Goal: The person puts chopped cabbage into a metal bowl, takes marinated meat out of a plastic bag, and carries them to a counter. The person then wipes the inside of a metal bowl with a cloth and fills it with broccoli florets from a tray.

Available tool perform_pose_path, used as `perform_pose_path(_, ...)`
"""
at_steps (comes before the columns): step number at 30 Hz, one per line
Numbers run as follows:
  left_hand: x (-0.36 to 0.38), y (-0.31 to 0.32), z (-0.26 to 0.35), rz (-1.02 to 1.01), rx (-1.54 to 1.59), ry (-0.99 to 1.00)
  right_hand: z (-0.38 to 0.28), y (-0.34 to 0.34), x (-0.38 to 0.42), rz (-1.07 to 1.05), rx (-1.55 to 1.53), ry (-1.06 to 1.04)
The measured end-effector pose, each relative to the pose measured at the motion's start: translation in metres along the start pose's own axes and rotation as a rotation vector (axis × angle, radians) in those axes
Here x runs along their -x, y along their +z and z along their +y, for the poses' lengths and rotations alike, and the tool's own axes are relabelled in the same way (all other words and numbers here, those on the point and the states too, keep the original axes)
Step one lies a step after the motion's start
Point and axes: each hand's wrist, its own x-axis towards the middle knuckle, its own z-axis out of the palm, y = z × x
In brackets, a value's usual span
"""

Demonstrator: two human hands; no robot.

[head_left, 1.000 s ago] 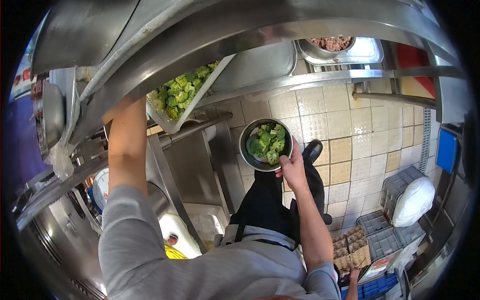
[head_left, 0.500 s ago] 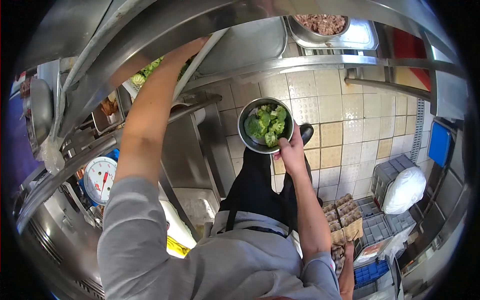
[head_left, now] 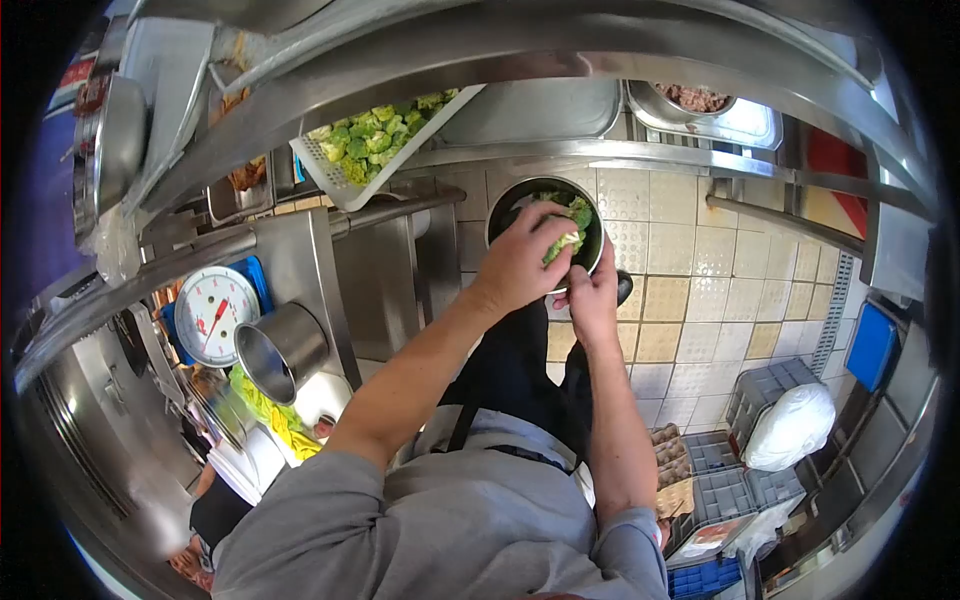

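A round steel pot [head_left: 497, 205] is held in front of my body, above the floor, with green broccoli florets [head_left: 576, 212] inside. My right hand [head_left: 594, 303] grips its near right rim, thumb on the inner side. My left hand [head_left: 520, 262] reaches over the pot's left side, fingers curled round a broccoli floret [head_left: 561, 248] at the opening. Part of the pot's contents is hidden beneath that hand. Up and to the left, a white perforated basket [head_left: 351, 198] holds more broccoli pieces [head_left: 372, 140].
A dial scale [head_left: 216, 316] and another steel pot [head_left: 283, 350] stand at the left. Metal rails [head_left: 620, 152] cross ahead, with a bowl of chopped meat [head_left: 694, 98] beyond. Grey crates [head_left: 735, 485] and a white bag [head_left: 791, 415] sit lower right. Another person [head_left: 215, 510] shows lower left.
My left hand has come back from the basket to the pot, bringing a broccoli floret. The right hand still grips the pot. The view has shifted, showing the second pot and more of the basket.
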Motion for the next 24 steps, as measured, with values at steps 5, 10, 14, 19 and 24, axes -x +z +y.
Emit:
perform_pose_path(5,0.009,-0.003,-0.013,0.037,-0.140,0.342,0.005,-0.018,0.002,0.047,-0.001,0.013)
perform_pose_path(10,0.014,-0.003,-0.053,0.247,0.103,-0.283,0.009,-0.023,0.018,0.046,-0.036,0.043)
perform_pose_path(14,0.015,-0.012,-0.067,0.003,0.134,-0.438,-0.005,-0.017,0.030,-0.023,0.067,-0.008)
perform_pose_path(19,-0.007,-0.044,-0.062,-0.028,0.152,-0.256,-0.031,-0.026,0.029,-0.195,0.112,0.112)
perform_pose_path(24,-0.025,-0.049,-0.035,-0.330,-0.004,-0.121,-0.026,-0.038,0.023,-0.202,0.121,0.277)
